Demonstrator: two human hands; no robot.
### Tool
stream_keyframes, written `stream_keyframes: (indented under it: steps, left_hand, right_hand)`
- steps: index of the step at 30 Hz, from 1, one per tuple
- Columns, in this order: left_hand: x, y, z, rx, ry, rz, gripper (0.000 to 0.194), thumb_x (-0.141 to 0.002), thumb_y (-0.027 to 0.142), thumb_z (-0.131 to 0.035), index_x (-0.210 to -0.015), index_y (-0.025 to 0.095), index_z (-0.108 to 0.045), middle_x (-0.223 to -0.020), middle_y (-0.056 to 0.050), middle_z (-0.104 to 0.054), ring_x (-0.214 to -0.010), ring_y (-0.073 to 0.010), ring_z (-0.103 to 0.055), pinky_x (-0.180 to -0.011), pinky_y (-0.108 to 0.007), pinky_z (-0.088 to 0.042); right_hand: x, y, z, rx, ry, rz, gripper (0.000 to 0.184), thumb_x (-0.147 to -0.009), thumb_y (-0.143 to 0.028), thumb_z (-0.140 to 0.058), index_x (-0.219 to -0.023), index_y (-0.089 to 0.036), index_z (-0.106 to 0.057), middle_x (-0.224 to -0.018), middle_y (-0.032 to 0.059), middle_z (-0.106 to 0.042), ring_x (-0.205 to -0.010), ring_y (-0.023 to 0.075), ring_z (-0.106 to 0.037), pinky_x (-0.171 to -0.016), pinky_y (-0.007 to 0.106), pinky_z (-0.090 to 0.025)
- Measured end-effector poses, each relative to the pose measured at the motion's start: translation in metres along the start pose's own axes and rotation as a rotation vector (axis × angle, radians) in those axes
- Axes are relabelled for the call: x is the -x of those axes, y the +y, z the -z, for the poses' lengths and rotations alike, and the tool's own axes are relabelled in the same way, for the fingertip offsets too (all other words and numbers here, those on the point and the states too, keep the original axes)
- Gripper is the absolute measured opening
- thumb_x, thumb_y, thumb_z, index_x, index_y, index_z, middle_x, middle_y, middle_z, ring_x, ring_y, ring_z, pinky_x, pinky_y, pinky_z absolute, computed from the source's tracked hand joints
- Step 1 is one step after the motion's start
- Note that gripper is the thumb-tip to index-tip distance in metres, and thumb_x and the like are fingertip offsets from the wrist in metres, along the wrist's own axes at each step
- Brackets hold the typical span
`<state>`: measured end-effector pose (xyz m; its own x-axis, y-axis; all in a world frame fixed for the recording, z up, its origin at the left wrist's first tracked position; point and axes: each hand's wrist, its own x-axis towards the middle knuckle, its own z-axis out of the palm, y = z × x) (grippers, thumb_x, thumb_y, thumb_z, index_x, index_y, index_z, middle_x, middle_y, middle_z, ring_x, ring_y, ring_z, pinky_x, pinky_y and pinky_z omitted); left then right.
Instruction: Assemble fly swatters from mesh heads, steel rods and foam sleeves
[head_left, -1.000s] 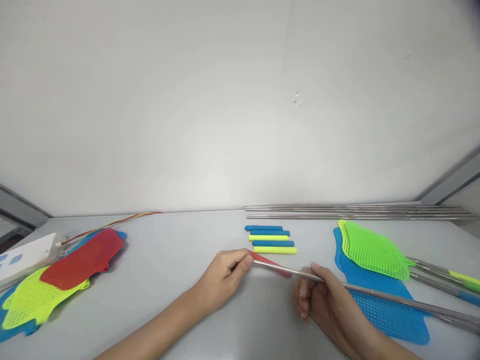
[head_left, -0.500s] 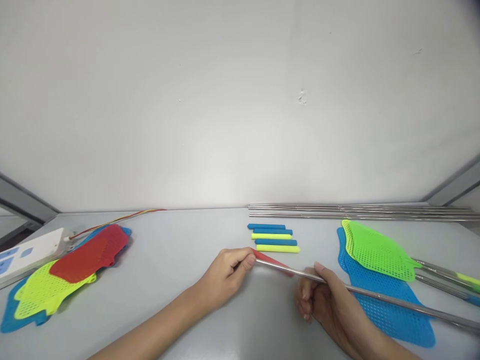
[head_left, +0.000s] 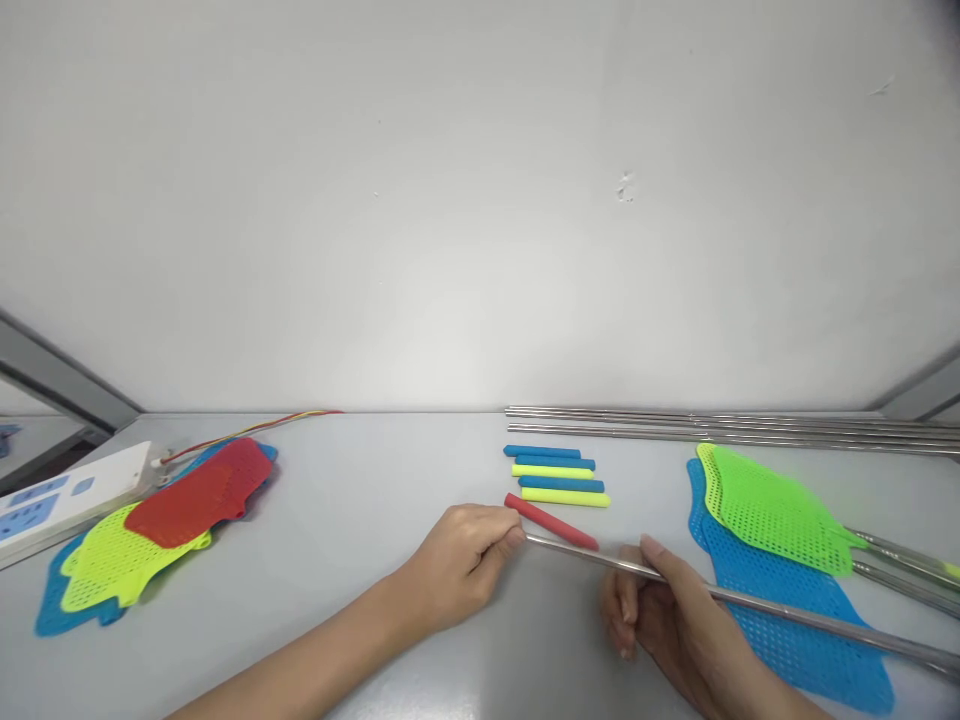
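My left hand [head_left: 469,560] is closed, pinching the thin end of a shiny telescopic metal rod [head_left: 780,608] between thumb and fingers. The rod slants down to the right and runs out of view. My right hand [head_left: 660,610] is wrapped loosely round it, thumb on the far side and fingers curled underneath. Just beyond the rod lies a red tube-shaped grip [head_left: 551,520], close to my left fingertips. Behind that, several blue and yellow grips [head_left: 562,482] lie side by side. A blue mesh swatter head [head_left: 795,625] lies beneath the rod, partly covered.
On the right, a green swatter head [head_left: 780,510] overlaps a yellow one, with metal handles attached. More metal rods [head_left: 735,430] lie along the wall. At left are red [head_left: 202,495], yellow [head_left: 112,560] and blue mesh heads beside a white power strip [head_left: 82,500] with a cable.
The view has shifted slightly, moving most things rightward. The rod's thin end has come down a little, away from the red grip, which now shows fully. Both hands keep their hold.
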<state>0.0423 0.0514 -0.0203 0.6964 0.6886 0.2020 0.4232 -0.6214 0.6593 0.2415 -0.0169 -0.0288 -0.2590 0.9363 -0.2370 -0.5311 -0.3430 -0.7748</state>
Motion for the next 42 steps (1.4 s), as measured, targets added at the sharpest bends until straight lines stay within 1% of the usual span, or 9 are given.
stream_keyframes:
  steps: [11, 16, 20, 24, 29, 35, 38, 42]
  left_hand:
    - [0.001, 0.002, 0.0, -0.007, -0.03, 0.018, 0.028, -0.087, 0.021, -0.026, -0.059, 0.019, -0.023, -0.053, 0.005, -0.027, -0.048, -0.0091, -0.026, -0.051, -0.022, -0.025]
    - [0.001, 0.005, -0.001, 0.014, -0.048, 0.03, 0.028, -0.087, 0.022, -0.025, -0.059, 0.019, -0.023, -0.053, 0.005, -0.026, -0.048, -0.0091, -0.026, -0.051, -0.023, -0.025]
    - [0.002, 0.008, -0.002, 0.031, -0.056, 0.046, 0.029, -0.087, 0.023, -0.025, -0.059, 0.019, -0.021, -0.053, 0.005, -0.025, -0.048, -0.0091, -0.024, -0.05, -0.023, -0.024]
    - [0.003, 0.01, -0.005, 0.047, -0.05, 0.053, 0.029, -0.087, 0.023, -0.025, -0.059, 0.019, -0.02, -0.052, 0.005, -0.024, -0.048, -0.0091, -0.024, -0.05, -0.023, -0.023]
    - [0.003, 0.01, -0.006, 0.077, -0.059, 0.082, 0.029, -0.087, 0.025, -0.025, -0.059, 0.019, -0.02, -0.052, 0.006, -0.024, -0.047, -0.0089, -0.024, -0.049, -0.022, -0.023]
    - [0.001, 0.013, -0.003, 0.137, -0.054, 0.124, 0.03, -0.087, 0.028, -0.024, -0.059, 0.019, -0.026, -0.053, 0.005, -0.027, -0.049, -0.0088, -0.026, -0.049, -0.022, -0.024]
    - [0.0, 0.013, -0.002, 0.213, -0.024, 0.145, 0.03, -0.087, 0.029, -0.024, -0.06, 0.018, -0.03, -0.055, 0.005, -0.028, -0.05, -0.0087, -0.026, -0.049, -0.022, -0.025]
    - [0.001, 0.013, 0.0, 0.266, 0.021, 0.138, 0.029, -0.087, 0.029, -0.024, -0.063, 0.018, -0.035, -0.056, 0.005, -0.028, -0.051, -0.0085, -0.026, -0.049, -0.021, -0.024]
  right_hand:
    - [-0.001, 0.003, 0.001, 0.032, -0.058, 0.01, 0.048, -0.083, -0.043, -0.028, -0.054, -0.014, -0.052, -0.052, 0.003, -0.047, -0.046, 0.0129, -0.047, -0.047, 0.026, -0.033]
    - [-0.001, 0.002, 0.0, 0.07, -0.047, -0.017, 0.047, -0.082, -0.045, -0.031, -0.053, -0.014, -0.051, -0.052, 0.0025, -0.047, -0.047, 0.0125, -0.047, -0.047, 0.026, -0.033]
    - [-0.001, 0.004, 0.002, 0.082, -0.071, -0.013, 0.047, -0.08, -0.049, -0.035, -0.054, -0.014, -0.052, -0.052, 0.0027, -0.048, -0.047, 0.0124, -0.047, -0.047, 0.025, -0.032]
    - [-0.002, 0.004, 0.003, 0.096, -0.084, -0.03, 0.045, -0.079, -0.049, -0.038, -0.054, -0.014, -0.052, -0.053, 0.0026, -0.049, -0.047, 0.0126, -0.048, -0.048, 0.026, -0.033]
    - [-0.002, 0.002, 0.0, 0.075, -0.059, -0.035, 0.047, -0.08, -0.048, -0.034, -0.053, -0.014, -0.051, -0.052, 0.0028, -0.048, -0.048, 0.013, -0.047, -0.048, 0.026, -0.032]
    - [-0.001, -0.002, -0.003, 0.061, -0.024, -0.054, 0.046, -0.082, -0.044, -0.032, -0.052, -0.014, -0.05, -0.051, 0.0029, -0.047, -0.049, 0.0131, -0.046, -0.05, 0.026, -0.032]
    - [0.0, -0.003, -0.004, 0.1, -0.024, -0.052, 0.048, -0.08, -0.049, -0.033, -0.053, -0.014, -0.051, -0.052, 0.0031, -0.047, -0.05, 0.0131, -0.045, -0.051, 0.026, -0.032]
    - [0.001, -0.004, -0.005, 0.116, -0.028, -0.058, 0.05, -0.078, -0.054, -0.034, -0.054, -0.014, -0.051, -0.054, 0.0027, -0.046, -0.051, 0.0131, -0.046, -0.052, 0.026, -0.033]
